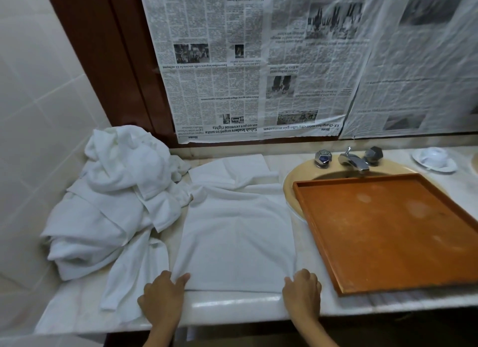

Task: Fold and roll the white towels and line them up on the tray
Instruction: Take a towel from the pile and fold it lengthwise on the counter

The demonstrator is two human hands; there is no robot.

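At the near edge of a pale, glossy stone surface (232,305), a person's left hand (163,292) and right hand (301,288) sit well apart, each pinching one near corner of a flat towel (238,238), fingers curled over the cloth. The flat towel is white terry, spread in a rough rectangle with its near hem parallel to the rounded front lip of the surface; its far end bunches into creases over another folded white piece.

Just left of it, a narrow towel (134,269) trails toward the front lip, and behind that a soft, crumpled heap of towels (116,196) fills the corner against the tiled wall (38,101).

To the right lies the tray (388,230), a rectangular wooden one with a low raised rim and a worn orange-brown floor marked by pale blotches. It rests tilted over a cream oval basin (289,189), its near left corner close to the right hand. A thin band of bare stone separates the flat towel from the tray's left rim.

Behind the tray stands a chrome tap (353,162) with faceted handles, and farther right a white cup (433,155) on a saucer. Sheets of newspaper (219,75) cover the wall panel above.
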